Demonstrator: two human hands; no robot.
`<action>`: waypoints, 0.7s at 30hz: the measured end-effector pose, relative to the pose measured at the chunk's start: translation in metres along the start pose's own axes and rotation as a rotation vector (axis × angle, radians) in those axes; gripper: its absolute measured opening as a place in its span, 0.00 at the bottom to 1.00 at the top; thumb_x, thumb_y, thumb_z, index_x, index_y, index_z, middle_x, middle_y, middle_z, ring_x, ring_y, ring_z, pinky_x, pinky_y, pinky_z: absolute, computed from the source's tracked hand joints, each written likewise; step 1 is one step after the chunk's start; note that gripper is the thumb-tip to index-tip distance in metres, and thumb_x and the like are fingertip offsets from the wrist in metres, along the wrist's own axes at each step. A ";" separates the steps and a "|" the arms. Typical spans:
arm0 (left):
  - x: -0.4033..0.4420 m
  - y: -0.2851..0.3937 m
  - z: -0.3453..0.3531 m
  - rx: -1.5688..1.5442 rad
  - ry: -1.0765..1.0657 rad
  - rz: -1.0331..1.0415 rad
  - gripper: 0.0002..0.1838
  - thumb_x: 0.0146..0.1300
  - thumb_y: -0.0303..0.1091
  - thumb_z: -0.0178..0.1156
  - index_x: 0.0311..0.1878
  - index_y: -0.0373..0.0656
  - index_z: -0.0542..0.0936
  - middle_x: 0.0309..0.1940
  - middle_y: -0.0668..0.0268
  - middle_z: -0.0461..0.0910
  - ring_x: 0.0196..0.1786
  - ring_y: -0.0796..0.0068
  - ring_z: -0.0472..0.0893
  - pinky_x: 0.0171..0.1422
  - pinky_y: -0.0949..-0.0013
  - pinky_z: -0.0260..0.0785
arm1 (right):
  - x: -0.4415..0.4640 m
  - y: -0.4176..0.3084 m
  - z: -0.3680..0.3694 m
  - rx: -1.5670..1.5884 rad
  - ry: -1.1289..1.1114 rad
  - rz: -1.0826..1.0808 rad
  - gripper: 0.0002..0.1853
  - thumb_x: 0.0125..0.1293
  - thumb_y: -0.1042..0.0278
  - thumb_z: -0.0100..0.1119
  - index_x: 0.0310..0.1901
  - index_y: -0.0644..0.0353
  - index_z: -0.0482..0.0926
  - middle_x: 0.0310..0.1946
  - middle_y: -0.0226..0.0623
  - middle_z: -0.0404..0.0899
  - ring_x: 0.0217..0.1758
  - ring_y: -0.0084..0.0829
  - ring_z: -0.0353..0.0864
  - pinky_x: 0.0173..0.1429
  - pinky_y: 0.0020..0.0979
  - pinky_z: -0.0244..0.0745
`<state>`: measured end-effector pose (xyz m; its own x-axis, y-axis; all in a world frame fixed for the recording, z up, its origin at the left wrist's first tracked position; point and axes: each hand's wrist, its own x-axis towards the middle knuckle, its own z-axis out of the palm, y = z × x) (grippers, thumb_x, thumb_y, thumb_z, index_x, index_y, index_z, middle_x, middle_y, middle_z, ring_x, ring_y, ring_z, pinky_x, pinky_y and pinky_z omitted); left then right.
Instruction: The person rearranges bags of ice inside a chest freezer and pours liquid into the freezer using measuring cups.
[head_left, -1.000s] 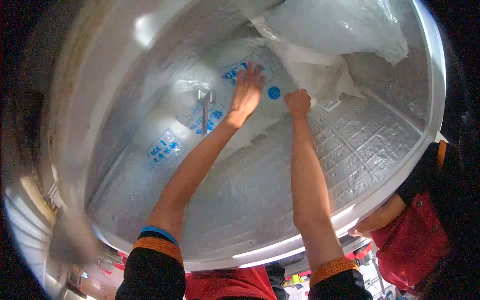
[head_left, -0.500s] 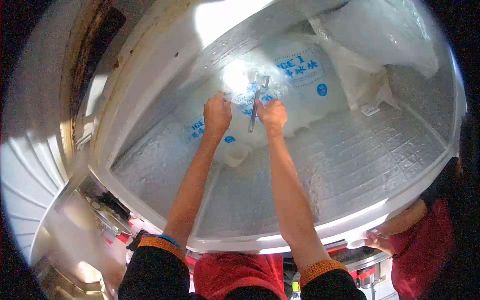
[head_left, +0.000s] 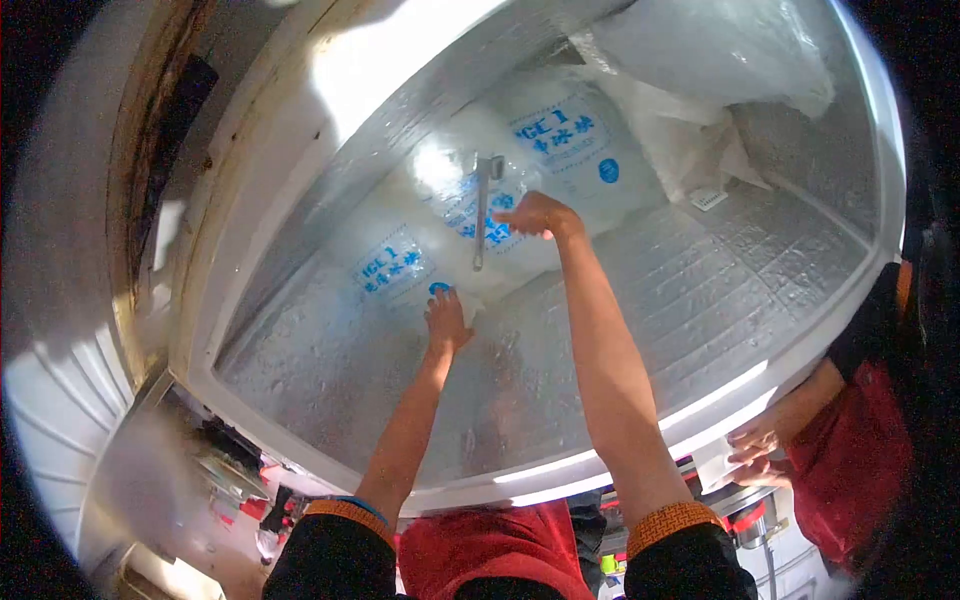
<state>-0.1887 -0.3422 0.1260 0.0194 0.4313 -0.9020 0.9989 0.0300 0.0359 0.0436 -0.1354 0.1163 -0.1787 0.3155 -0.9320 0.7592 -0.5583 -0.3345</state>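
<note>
The left hand (head_left: 448, 322) is spread near the printed bag's (head_left: 392, 268) near edge; beside the metal tool (head_left: 481, 215), the right hand's (head_left: 538, 214) grip cannot be told.

We read "ICE 1" in blue on the far bag (head_left: 590, 115), with Chinese characters including 冰 beneath, and "ICE 1" again on the left bag (head_left: 385, 262). We cannot make out the middle bag's (head_left: 515, 185) blue print or the small white label's (head_left: 707, 199) black print.

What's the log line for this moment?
left hand: open, by lower-left ice bag | right hand: beside metal hammer | metal hammer: ungripped, on middle ice bag
</note>
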 end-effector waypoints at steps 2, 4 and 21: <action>0.006 -0.004 0.000 -0.147 0.052 -0.012 0.55 0.40 0.46 0.80 0.70 0.40 0.61 0.69 0.44 0.59 0.68 0.40 0.66 0.66 0.37 0.65 | -0.009 0.005 -0.003 0.002 -0.269 0.000 0.28 0.51 0.34 0.70 0.26 0.56 0.86 0.18 0.33 0.78 0.25 0.26 0.79 0.31 0.31 0.73; 0.012 -0.025 0.016 -0.126 0.233 0.069 0.52 0.40 0.45 0.80 0.68 0.40 0.63 0.66 0.45 0.62 0.66 0.42 0.68 0.64 0.40 0.67 | -0.005 0.011 0.002 -0.039 -0.460 0.010 0.26 0.54 0.36 0.68 0.31 0.56 0.86 0.25 0.30 0.80 0.29 0.26 0.78 0.32 0.31 0.73; 0.152 0.197 -0.305 -0.709 0.518 0.838 0.42 0.57 0.50 0.71 0.70 0.40 0.66 0.65 0.43 0.69 0.68 0.43 0.69 0.74 0.51 0.59 | -0.110 0.049 -0.239 0.120 0.307 -0.006 0.30 0.61 0.47 0.70 0.50 0.69 0.80 0.41 0.32 0.82 0.39 0.24 0.78 0.38 0.26 0.74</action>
<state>-0.0024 0.0042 0.1268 0.4671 0.8582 -0.2127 0.4366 -0.0147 0.8995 0.2500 -0.0139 0.2355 0.0281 0.5252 -0.8505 0.6763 -0.6365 -0.3707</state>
